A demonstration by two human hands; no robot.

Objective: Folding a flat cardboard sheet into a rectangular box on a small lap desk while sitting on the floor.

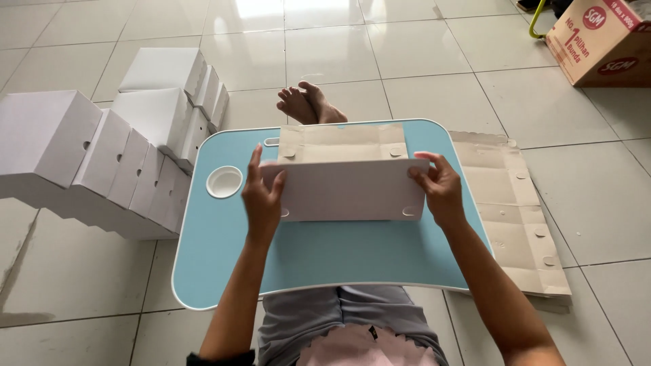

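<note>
**Both hands on a sheet of box card over the lap table**

The person sat on the tiled floor [380,47] with a light blue lap table [224,251] across the legs, bare feet [310,103] showing beyond its far edge. A flat piece of cardboard [346,183], white on the folded-up near panel and brown on the part lying behind it, rested in the middle of the table top. The left hand [263,196] gripped the white panel's left edge, fingers curled over its top and closed onto the card. The right hand [437,186] pinched the right edge in the same way, thumb towards the person, fingers behind. A round white cup recess [224,181] sat in the table just left of the left hand. A stack of flat brown cardboard blanks [522,217] lay on the floor, partly under the table's right side. Rows of finished white boxes [122,149] stood to the left, and a brown printed carton [603,41] was at the far right.
</note>
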